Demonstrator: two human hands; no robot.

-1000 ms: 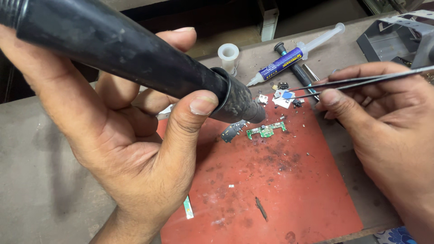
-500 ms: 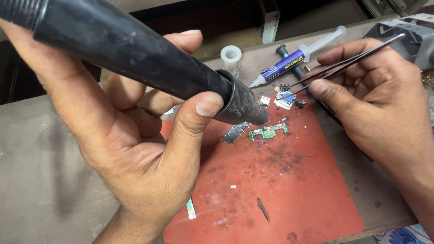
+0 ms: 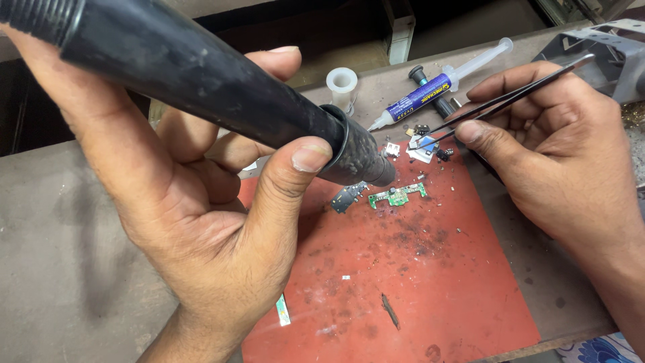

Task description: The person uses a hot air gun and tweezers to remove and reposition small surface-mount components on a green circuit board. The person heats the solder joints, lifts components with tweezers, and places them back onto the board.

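The left hand [image 3: 201,222] is gripping a thick black hot-air tool [image 3: 201,81], its thumb and fingers closed around the barrel just behind the collar, palm turned up toward the camera. The tool's nozzle is pointing down and away from that hand, hanging just above a small green circuit board [image 3: 396,196] and a darker small part [image 3: 348,198] beside it, both lying on a red work mat [image 3: 430,282] just beyond the thumb tip.

The right hand [image 3: 564,161] is pinching a pair of black tweezers [image 3: 504,104], fingers pressed together on the shafts. The tweezer tips are reaching out past the fingertips to a cluster of tiny loose parts [image 3: 423,144] at the far edge of the mat; whether the tips are touching one cannot be told.

Just beyond the right hand's fingers a syringe with a blue label [image 3: 437,84] is lying on the grey surface [image 3: 60,269], and a white plastic spool [image 3: 342,84] is standing beyond the nozzle. A grey metal stand [image 3: 605,50] is sitting behind the right hand.
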